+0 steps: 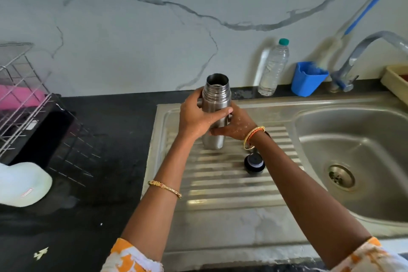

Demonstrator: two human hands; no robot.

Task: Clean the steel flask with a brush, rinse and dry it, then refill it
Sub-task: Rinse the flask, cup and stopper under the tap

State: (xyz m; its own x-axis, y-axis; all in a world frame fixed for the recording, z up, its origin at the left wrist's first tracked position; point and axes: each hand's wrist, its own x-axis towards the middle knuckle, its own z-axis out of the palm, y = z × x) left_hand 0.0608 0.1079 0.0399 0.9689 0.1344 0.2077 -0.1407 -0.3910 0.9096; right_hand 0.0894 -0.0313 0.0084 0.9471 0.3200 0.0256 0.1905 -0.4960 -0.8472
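The steel flask (216, 97) stands upright over the ridged draining board (231, 183), its mouth open with no cap on. My left hand (196, 117) grips its upper body from the left, thumb across the front. My right hand (236, 126) holds it from the right and behind, lower down. Both hands are wet with droplets. The flask's dark cap (254, 163) lies on the draining board just right of the flask. A long bottle brush with a blue handle (364, 11) leans on the wall, standing in a blue holder (306, 81).
A clear plastic water bottle (273, 68) with a green cap stands by the wall. The tap (362, 51) arches over the steel sink bowl (353, 161) at right. A wire dish rack (24, 104) and a white cloth (22, 183) sit on the black counter at left.
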